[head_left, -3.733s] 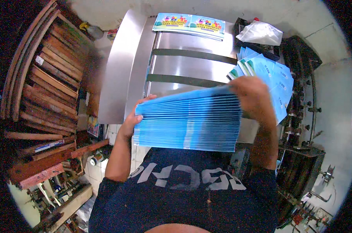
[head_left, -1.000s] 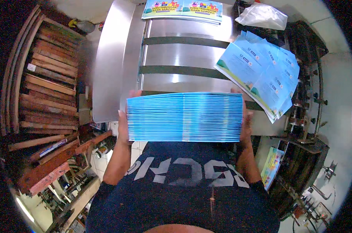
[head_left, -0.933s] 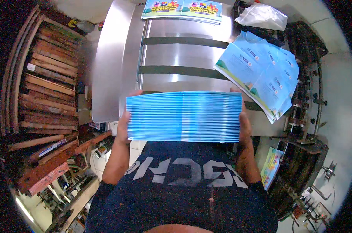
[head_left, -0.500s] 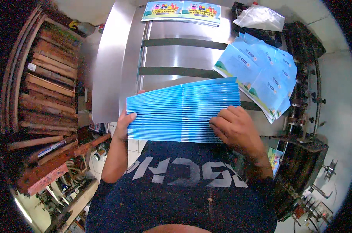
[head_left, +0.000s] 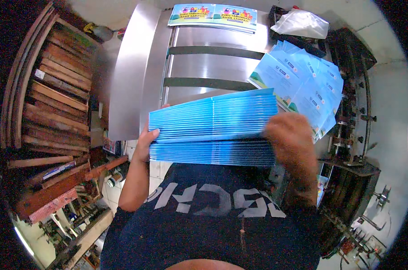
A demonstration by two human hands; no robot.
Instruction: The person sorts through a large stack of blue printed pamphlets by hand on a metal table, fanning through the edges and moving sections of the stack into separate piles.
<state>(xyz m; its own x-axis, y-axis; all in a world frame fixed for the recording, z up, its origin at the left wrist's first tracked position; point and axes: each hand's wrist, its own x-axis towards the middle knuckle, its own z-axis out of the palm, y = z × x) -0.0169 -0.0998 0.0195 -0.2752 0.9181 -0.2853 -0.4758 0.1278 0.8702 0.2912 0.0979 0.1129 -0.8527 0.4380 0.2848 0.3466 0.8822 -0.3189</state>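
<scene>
A fanned stack of blue printed sheets point(head_left: 213, 119) is held in front of my chest, its many edges showing as thin parallel lines. My left hand point(head_left: 146, 140) grips the stack's left end, thumb on top and fingers underneath. Across the stack's lower part runs a dark gap that separates the nearer sheets from the farther ones. My right hand point(head_left: 288, 132) is at the right end, next to that gap; motion blur smears its fingers, so their grip cannot be made out.
Beyond the stack lies a metal machine surface point(head_left: 204, 65) with dark slots. Spread light-blue printed sheets point(head_left: 298, 81) lie on its right, and colourful printed covers point(head_left: 213, 17) at its far end. A white plastic bag point(head_left: 301, 24) sits far right. Wooden boards point(head_left: 60, 90) fill a rack at left.
My right hand has moved right and slightly up to the stack's right edge. A dark gap has opened between sheets in the stack. My left hand keeps its hold.
</scene>
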